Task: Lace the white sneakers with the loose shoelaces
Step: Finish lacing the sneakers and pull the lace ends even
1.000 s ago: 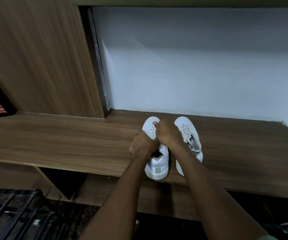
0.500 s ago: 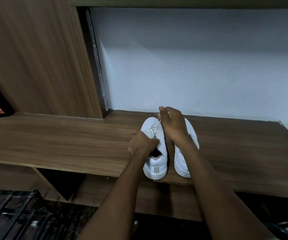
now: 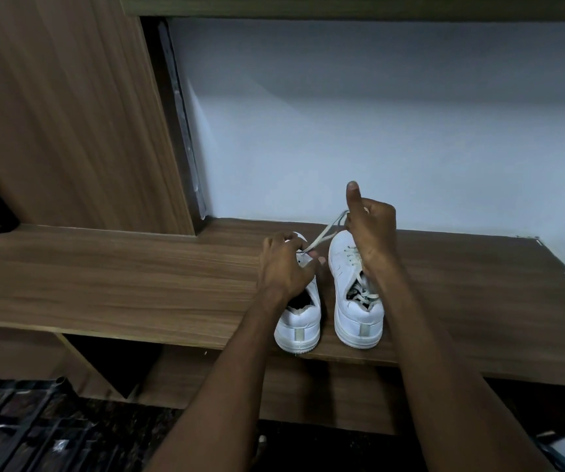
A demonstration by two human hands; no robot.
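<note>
Right hand (image 3: 371,229) is up above the toes of the shoes, fingers curled tight into the palm and thumb sticking straight up, pinching the far end of the shoelace (image 3: 323,235). The lace runs taut, down and to the left, to the toe end of the left sneaker (image 3: 299,321), and there the left hand (image 3: 286,264) has it: fingers curled over the front of the shoe, thumb and fingertips closing on the lace right where it meets the eyelets (the exact pinch is half hidden by the knuckles). The right sneaker (image 3: 356,301) stands just beside its partner, laces threaded and lying loose across the tongue. Both stand heels toward us, near the front edge of the wooden shelf (image 3: 138,277), with a pale wall (image 3: 376,131) behind.
</note>
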